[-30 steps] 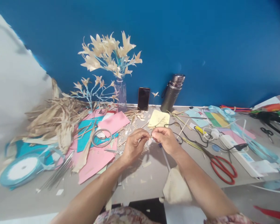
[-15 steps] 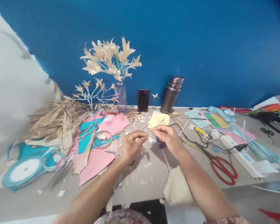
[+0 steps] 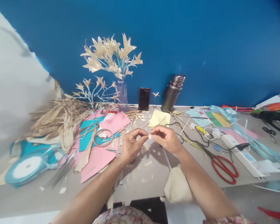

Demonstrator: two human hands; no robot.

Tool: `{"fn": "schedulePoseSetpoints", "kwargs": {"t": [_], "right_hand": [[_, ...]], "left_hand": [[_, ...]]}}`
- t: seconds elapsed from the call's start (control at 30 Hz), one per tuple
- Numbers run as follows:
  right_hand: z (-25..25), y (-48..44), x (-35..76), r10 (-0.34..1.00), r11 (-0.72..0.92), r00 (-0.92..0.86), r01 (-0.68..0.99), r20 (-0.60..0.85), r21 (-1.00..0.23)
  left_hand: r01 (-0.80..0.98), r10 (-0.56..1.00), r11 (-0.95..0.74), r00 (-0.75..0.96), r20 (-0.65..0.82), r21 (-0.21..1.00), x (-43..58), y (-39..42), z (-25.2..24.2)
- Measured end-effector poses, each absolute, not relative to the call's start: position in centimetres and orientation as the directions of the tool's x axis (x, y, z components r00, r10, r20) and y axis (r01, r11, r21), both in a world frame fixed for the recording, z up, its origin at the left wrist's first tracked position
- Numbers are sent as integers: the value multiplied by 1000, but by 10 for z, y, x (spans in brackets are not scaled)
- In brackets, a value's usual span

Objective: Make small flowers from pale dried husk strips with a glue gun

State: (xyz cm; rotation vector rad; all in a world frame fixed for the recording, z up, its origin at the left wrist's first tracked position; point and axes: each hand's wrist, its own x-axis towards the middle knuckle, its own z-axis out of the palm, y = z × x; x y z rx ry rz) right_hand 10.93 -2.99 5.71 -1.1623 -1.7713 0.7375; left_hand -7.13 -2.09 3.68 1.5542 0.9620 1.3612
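Observation:
Between my fingertips is a small whitish petal-like piece (image 3: 150,136), too small to make out fully. My left hand (image 3: 133,144) pinches it from the left side with thumb and forefinger. From the other side, the thumb and fingers of my right hand (image 3: 167,139) close on it as well. Both hands hover over the middle of the table among pale scraps (image 3: 147,163). Just behind them lies a yellow pad (image 3: 159,119). Below my right forearm, a cream cloth bundle (image 3: 178,185) rests at the table's front edge.
Husk flowers (image 3: 112,51) stand in a clear bottle (image 3: 122,95), beside a phone (image 3: 144,99) and a thermos (image 3: 174,93). Dried husks (image 3: 58,119), pink sheets (image 3: 96,163) and a ribbon roll (image 3: 25,171) lie left. Red-handled scissors (image 3: 225,169) and a power strip (image 3: 242,155) lie right.
My right hand has moved slightly left and its fingertips now meet my left ones at the small piece. The blue object under my right hand no longer shows.

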Motion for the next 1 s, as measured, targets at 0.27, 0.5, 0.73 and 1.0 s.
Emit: {"fn": "schedulePoseSetpoints", "kwargs": {"t": [0.27,0.5,0.73,1.0], "right_hand": [[57,-31,111,900,436,-192,451,392,-779],[61,-31,118,945,319,-142,192,295,-928],[51,-23,119,977,207,-108,230,186,-951],[48,-11,118,999,-6,47,-337,-23,-941]], "left_hand": [[7,897,-434,98,432,901,-69,-19,30],[167,876,-481,133,464,861,-68,-21,34],[176,871,-488,159,464,855,-66,-25,36],[-12,960,-198,202,196,980,-64,-26,35]]}}
